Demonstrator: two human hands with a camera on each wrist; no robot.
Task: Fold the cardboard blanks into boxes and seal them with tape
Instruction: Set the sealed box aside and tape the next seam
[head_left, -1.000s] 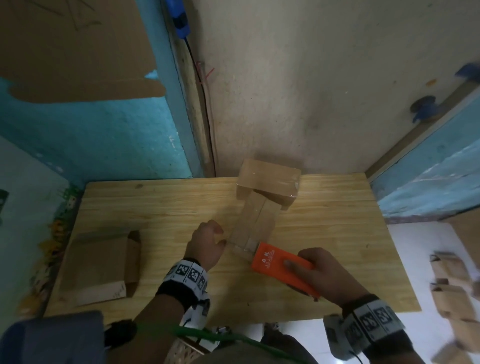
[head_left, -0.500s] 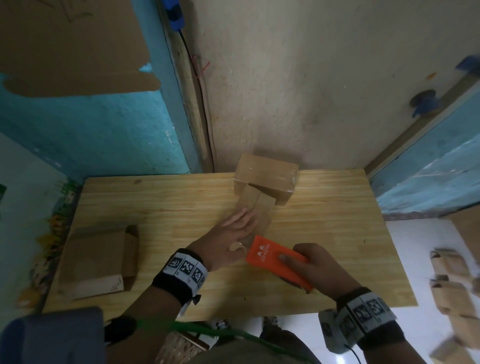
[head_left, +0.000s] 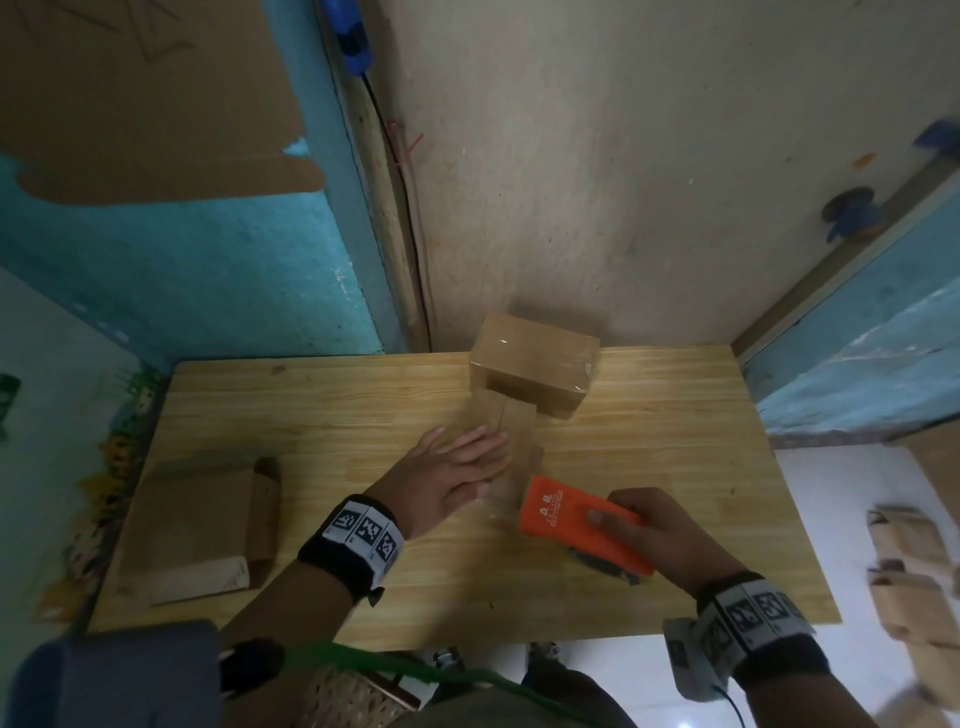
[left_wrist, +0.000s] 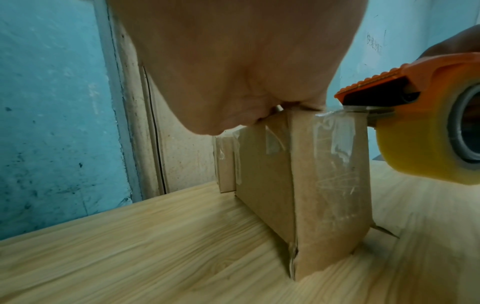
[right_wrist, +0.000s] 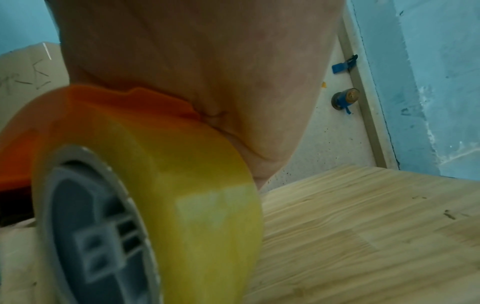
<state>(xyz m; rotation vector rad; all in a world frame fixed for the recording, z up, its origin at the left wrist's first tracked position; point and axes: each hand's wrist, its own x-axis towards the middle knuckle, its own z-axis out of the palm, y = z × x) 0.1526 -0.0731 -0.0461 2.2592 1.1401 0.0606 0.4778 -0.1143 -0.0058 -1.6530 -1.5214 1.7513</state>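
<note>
Right now the right hand (head_left: 654, 530), grip curled round the orange tape dispenser (head_left: 576, 519), sits at the near edge of the cardboard box (left_wrist: 306, 174) mid-worktop (head_left: 311, 415). Left hand (head_left: 447, 478) lies flat, fingers straight, on the box top w/ nothing held. Keep that palm pressing, pull tape taut & straight. Beyond, a taped box (head_left: 535, 369).

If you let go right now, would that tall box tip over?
Probably. The box stands tall and narrow, its bottom flaps look unsealed, and it's likely light. The left hand presses its top, steadying it against the tape gun.
</note>
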